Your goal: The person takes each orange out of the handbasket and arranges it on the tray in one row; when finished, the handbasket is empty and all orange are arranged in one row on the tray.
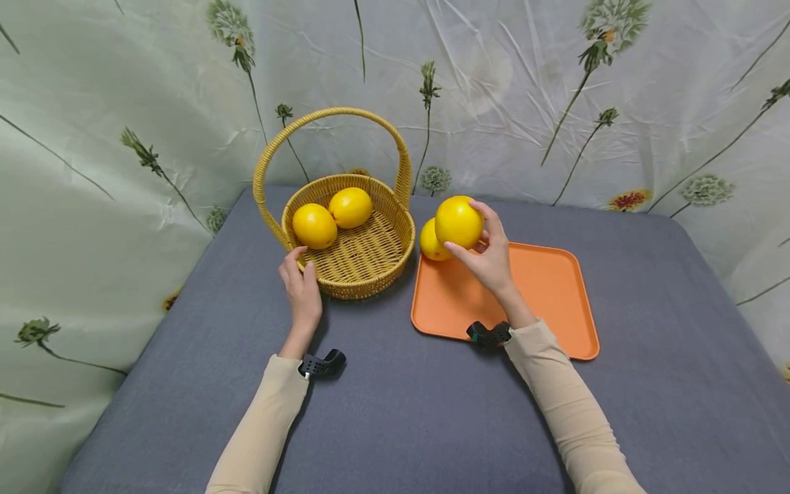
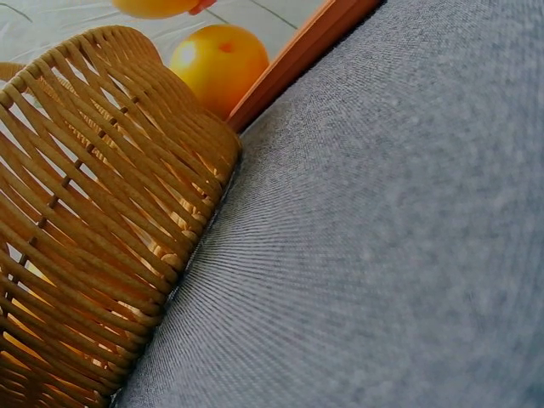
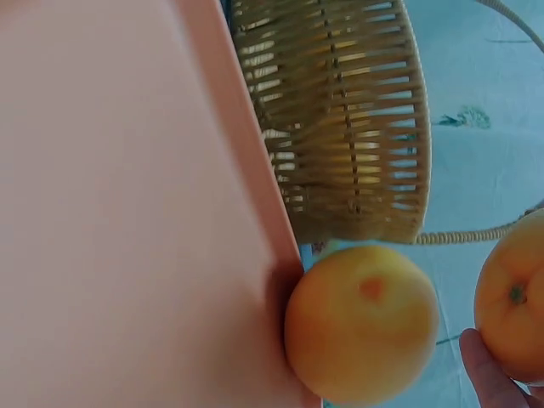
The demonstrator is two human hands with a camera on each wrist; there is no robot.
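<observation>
My right hand holds an orange between thumb and fingers, raised above the far left part of an orange-coloured tray. Behind it, partly hidden, another orange rests at the tray's far left corner; the right wrist view shows this resting orange and the held orange apart. With its fingers at the near left rim, by the handle's foot, my left hand grips a round woven basket. Two oranges, a left one and a right one, lie inside it.
The basket's tall arched handle stands upright over it. Basket and tray sit side by side on a grey cloth-covered table. Behind the table hangs a pale curtain with a dandelion print.
</observation>
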